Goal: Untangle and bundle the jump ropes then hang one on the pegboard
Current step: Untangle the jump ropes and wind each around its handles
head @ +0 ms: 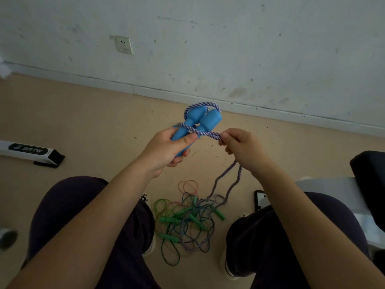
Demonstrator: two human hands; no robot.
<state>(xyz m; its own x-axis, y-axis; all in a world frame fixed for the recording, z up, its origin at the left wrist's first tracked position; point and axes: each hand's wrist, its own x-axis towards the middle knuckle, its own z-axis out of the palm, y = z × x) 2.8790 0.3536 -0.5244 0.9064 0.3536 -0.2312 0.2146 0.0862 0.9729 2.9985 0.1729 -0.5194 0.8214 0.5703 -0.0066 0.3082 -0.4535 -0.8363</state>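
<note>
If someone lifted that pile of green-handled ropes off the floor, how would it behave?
The tangled pile would probably come up as one floppy clump, since its thin cords cross repeatedly. Its green handles would likely dangle and swing. It looks light.

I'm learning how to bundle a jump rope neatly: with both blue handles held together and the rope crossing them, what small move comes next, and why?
Probably another wrap: the right hand carries the doubled purple-white rope around the blue handles again. The left hand grips both handles together, only one turn crosses them, and much rope trails down to the tangled pile on the floor.
</note>
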